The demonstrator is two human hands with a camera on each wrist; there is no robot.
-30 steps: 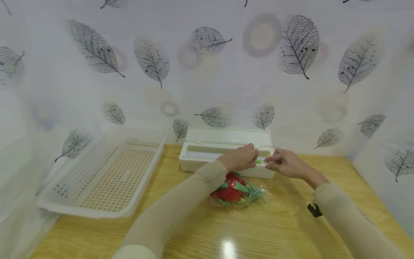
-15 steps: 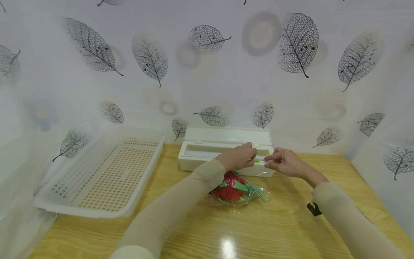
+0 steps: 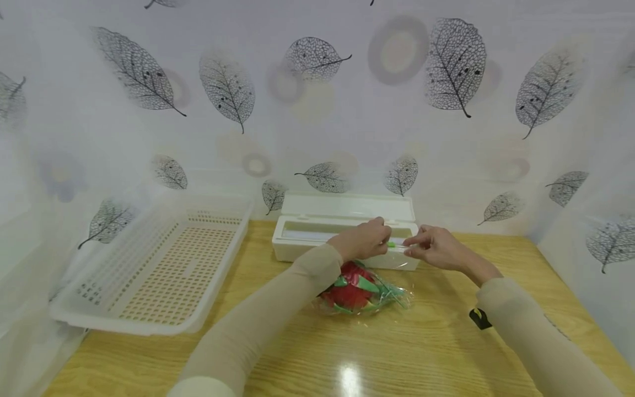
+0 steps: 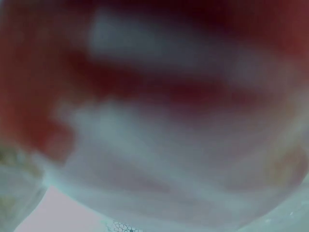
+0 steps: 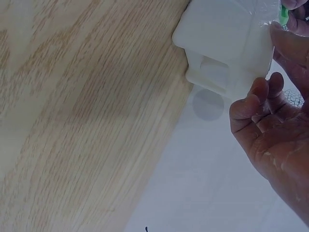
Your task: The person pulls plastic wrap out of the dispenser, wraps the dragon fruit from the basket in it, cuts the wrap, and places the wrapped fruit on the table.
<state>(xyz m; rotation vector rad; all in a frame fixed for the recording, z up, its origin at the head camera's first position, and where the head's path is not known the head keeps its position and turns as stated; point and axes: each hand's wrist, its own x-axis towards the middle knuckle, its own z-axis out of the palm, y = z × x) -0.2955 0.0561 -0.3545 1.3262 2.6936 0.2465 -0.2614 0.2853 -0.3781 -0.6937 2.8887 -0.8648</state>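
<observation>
A long white cling film box point(image 3: 289, 252) stands at the table's back with its lid point(image 3: 347, 207) raised. My left hand point(image 3: 361, 239) lies across its front rim. Its curled fingers pinch at a small green slide cutter point(image 3: 391, 245), partly hidden. My right hand point(image 3: 440, 248) grips the box's right end between thumb and fingers. In the right wrist view, the right fingers point(image 5: 244, 111) bend at that end, near clear film point(image 5: 265, 17). Under my left forearm sits a clear plastic bag point(image 3: 358, 292) with red and green contents. The left wrist view is a red and whitish blur.
To the left stands a white perforated plastic basket point(image 3: 218, 292). A small black and yellow piece point(image 3: 479, 318) shows beside the right sleeve. The wooden table point(image 3: 387, 358) meets a leaf-patterned sheet point(image 3: 347, 127) behind the box.
The view has drifted slightly. My left hand and the green slide cutter have shifted a little to the left along the box. The right hand keeps its place at the box's end.
</observation>
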